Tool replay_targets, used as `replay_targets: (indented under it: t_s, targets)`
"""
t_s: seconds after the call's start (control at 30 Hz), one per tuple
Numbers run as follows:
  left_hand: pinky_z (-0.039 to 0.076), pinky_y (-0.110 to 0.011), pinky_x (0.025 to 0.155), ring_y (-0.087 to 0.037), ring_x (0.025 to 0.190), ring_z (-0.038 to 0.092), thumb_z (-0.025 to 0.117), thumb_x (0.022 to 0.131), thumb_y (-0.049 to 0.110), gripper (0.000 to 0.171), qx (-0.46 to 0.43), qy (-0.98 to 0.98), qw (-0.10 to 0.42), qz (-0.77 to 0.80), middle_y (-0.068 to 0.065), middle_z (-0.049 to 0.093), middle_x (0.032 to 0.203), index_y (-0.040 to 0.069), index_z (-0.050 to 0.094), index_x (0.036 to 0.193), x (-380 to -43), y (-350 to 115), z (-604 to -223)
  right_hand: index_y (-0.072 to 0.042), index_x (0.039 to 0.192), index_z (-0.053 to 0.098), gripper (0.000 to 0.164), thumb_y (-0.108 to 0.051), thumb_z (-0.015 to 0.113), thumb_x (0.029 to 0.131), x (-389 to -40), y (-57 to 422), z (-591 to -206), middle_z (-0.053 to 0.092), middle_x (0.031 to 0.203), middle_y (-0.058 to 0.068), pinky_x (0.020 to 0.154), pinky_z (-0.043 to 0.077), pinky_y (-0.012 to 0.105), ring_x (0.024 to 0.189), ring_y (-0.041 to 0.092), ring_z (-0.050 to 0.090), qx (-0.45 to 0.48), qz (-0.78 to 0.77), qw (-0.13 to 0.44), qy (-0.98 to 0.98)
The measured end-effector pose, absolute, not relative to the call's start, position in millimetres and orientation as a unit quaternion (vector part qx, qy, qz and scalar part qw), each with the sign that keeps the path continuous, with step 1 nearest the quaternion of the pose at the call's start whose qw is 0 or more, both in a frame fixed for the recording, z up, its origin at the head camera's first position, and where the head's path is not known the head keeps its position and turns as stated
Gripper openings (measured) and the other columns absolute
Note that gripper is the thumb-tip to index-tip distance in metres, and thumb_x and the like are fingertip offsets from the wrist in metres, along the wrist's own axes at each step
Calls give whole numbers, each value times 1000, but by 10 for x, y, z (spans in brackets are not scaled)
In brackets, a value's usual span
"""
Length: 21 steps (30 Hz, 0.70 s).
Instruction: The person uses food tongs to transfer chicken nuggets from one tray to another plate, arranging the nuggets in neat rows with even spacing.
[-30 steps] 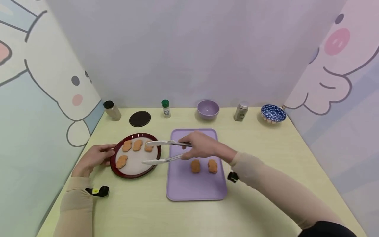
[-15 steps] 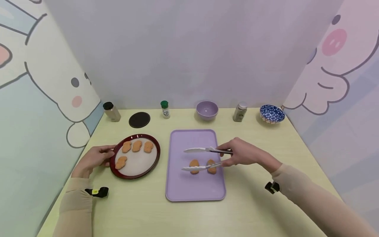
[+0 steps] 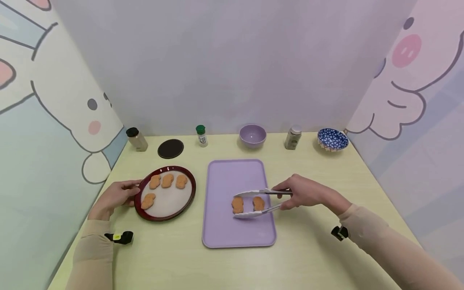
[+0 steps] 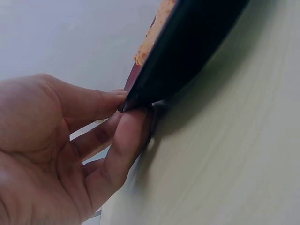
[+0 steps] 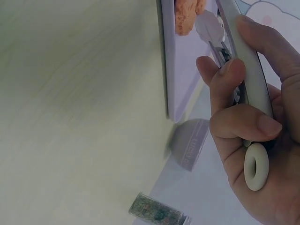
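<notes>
My left hand [image 3: 115, 196] pinches the left rim of a round dark-red plate [image 3: 163, 218], thumb on top and fingers below in the left wrist view. Several brown nuggets [image 3: 167, 181] lie on the plate's pale surface. My right hand [image 3: 302, 191] grips a pair of tongs [image 3: 266, 192] with white tips, their arms spread. The tips reach over a purple tray [image 3: 239, 233], one on the far side and one on the near side of a nugget [image 3: 237, 205]. A second nugget [image 3: 258, 203] sits to its right, also between the tong arms.
Along the back stand a black-capped jar [image 3: 137, 139], a dark round coaster [image 3: 170, 148], a green-capped shaker [image 3: 201, 136], a purple bowl [image 3: 252, 136], a grey-capped spice jar [image 3: 293, 137] and a blue-patterned bowl [image 3: 332, 139]. Walls rise behind and at both sides.
My right hand has carried the tongs from over the plate rightward to the tray, then lowered them around the nuggets there. My left hand has stayed at the plate rim.
</notes>
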State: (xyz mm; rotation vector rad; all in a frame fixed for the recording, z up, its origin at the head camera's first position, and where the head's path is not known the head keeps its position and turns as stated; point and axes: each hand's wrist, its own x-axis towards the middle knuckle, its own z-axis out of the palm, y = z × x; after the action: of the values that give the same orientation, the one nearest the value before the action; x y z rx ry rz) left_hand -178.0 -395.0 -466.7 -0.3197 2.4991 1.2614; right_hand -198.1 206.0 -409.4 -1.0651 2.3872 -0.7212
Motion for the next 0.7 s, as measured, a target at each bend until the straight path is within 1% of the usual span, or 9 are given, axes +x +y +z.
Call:
replay_targets:
  t_s: [0.17,0.27,0.47,0.7]
  targets:
    - [52,-31,69,-21,85,59,52,98,28,47,-113,874,161,445,-21,49,127,11,45,141,-1771,-3953,-4699,-13,118,66,42,-28,76,80,-1992,2052,-4117,64,86,-5,48,50,27,52,6,57,-383,-270,227,854]
    - [51,-31,69,-22,85,59,52,98,28,48,-114,876,159,441,-21,48,128,11,45,142,-1770,-3955,-4700,-17,119,66,43,-30,76,80,-2001,2030,-4079,63,84,-7,47,50,27,52,6,57,-381,-270,223,856]
    - [48,-30,69,-22,86,58,52,98,29,48,-115,880,161,433,-20,49,128,12,45,142,-1782,-3950,-4670,-24,120,65,43,-30,77,79,-2025,1889,-3915,64,85,-9,45,49,27,52,6,58,-384,-275,196,860]
    - [48,-29,69,-22,90,57,54,97,30,47,-109,881,156,432,-19,49,128,13,47,140,-1793,-3966,-4681,-19,119,66,44,-28,77,78,-2079,1480,-3694,65,84,-13,46,48,26,53,4,56,-407,-265,162,859]
